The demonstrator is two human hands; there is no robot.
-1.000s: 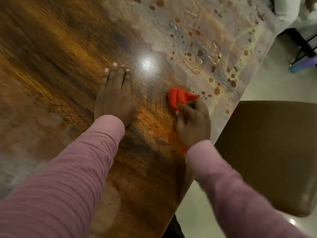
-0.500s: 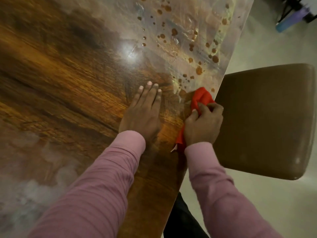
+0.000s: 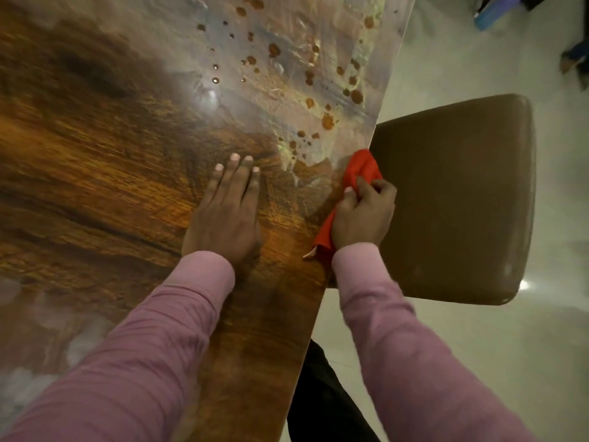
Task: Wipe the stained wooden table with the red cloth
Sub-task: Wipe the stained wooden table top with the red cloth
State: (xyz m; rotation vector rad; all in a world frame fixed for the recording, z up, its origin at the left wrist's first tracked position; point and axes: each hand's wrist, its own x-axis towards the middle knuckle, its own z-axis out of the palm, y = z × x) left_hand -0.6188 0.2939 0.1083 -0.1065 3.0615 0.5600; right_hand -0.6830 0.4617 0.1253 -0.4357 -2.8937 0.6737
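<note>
Your left hand (image 3: pixel 228 215) lies flat, fingers spread, on the glossy grained wooden table (image 3: pixel 95 173). Brown splatters (image 3: pixel 328 121) dot its far part. Your right hand (image 3: pixel 363 218) grips the crumpled red cloth (image 3: pixel 361 169) at the table's right edge, beside a smooth brown chair seat (image 3: pixel 462 199).

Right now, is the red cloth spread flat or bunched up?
Bunched up. The red cloth is crumpled in the right hand, its fingers curled over it, at the stained wooden table edge.

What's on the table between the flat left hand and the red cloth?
Head view: nothing stands there. Between the left hand and the red cloth is bare wood, with smeared residue toward the far end.
</note>
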